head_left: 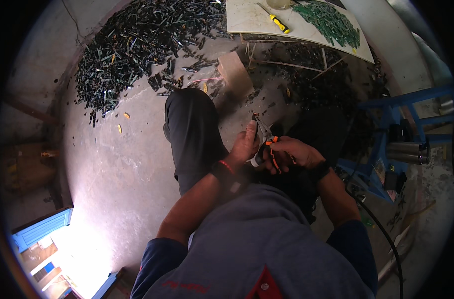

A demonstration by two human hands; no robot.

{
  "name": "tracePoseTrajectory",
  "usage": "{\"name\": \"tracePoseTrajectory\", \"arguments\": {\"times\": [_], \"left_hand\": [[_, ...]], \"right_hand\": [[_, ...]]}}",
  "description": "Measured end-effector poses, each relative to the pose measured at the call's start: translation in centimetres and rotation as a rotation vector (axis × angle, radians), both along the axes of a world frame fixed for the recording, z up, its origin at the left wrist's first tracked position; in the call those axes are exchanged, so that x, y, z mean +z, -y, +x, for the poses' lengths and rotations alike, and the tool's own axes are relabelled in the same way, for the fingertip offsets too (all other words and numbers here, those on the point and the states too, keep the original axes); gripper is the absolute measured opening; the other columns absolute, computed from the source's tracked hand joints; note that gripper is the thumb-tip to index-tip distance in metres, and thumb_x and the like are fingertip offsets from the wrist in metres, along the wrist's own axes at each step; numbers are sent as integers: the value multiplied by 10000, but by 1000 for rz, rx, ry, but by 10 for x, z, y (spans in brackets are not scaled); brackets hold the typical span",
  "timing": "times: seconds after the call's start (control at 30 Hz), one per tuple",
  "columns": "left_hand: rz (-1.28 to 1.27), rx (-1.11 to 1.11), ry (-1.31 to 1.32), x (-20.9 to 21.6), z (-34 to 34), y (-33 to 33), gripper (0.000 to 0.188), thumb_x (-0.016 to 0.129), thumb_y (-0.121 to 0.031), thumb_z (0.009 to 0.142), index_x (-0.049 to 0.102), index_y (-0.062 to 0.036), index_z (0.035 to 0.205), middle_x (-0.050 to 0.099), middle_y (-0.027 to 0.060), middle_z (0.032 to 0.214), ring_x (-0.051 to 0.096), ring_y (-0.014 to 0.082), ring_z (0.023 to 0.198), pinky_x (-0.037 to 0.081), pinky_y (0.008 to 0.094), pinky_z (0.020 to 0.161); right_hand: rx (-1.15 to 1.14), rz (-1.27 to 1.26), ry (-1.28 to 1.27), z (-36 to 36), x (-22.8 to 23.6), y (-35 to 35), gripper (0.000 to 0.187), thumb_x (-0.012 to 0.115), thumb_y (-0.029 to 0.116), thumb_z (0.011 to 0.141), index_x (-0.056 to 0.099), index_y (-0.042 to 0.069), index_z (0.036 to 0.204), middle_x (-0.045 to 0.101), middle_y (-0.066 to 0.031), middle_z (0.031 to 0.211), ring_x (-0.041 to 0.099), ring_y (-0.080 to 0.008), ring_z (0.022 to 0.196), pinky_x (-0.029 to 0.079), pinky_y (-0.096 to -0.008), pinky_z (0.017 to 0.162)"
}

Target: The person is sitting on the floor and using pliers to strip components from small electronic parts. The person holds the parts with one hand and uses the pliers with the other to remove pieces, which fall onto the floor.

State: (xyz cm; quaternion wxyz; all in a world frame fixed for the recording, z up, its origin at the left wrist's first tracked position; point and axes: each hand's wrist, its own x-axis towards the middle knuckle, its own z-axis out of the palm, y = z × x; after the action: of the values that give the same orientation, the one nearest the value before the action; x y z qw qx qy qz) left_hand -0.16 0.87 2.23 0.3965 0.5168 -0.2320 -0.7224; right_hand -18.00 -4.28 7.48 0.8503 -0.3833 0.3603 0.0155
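My right hand [297, 153] is closed around the orange and black handles of a pair of pliers [264, 130]. The jaws of the pliers point up and to the left, to the tip of a small dark piece [256, 117]. My left hand [245, 143] pinches that piece between thumb and fingers, its thumb stretched along it. What kind of piece it is cannot be made out. Both hands are close together above my lap, between my knees.
A large heap of dark strips [132, 50] covers the floor at the far left. A low table [247, 20] bears a yellow screwdriver [279, 24] and green circuit strips [331, 22]. Below it stands a cardboard box [236, 74]. A blue metal frame [411, 102] is at right, near a black cable [386, 234].
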Motion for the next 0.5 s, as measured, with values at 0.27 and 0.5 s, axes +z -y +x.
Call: {"name": "tracePoseTrajectory", "arguments": {"times": [0.27, 0.5], "left_hand": [[-70, 24, 33, -10, -3, 0, 640, 278, -565, 958, 350, -117, 507, 337, -15, 447, 316, 93, 376, 237, 284, 375], [-48, 54, 102, -12, -4, -3, 623, 277, -535, 970, 332, -112, 515, 325, -19, 452, 324, 90, 374, 259, 281, 373]], "right_hand": [[-42, 7, -48, 1, -5, 0, 429, 502, 343, 901, 613, -71, 875, 640, -145, 684, 588, -192, 501, 423, -278, 430], [-5, -83, -121, 5, -2, 0, 388, 512, 313, 894, 609, -59, 836, 621, -128, 642, 574, -183, 482, 414, -280, 434]]}}
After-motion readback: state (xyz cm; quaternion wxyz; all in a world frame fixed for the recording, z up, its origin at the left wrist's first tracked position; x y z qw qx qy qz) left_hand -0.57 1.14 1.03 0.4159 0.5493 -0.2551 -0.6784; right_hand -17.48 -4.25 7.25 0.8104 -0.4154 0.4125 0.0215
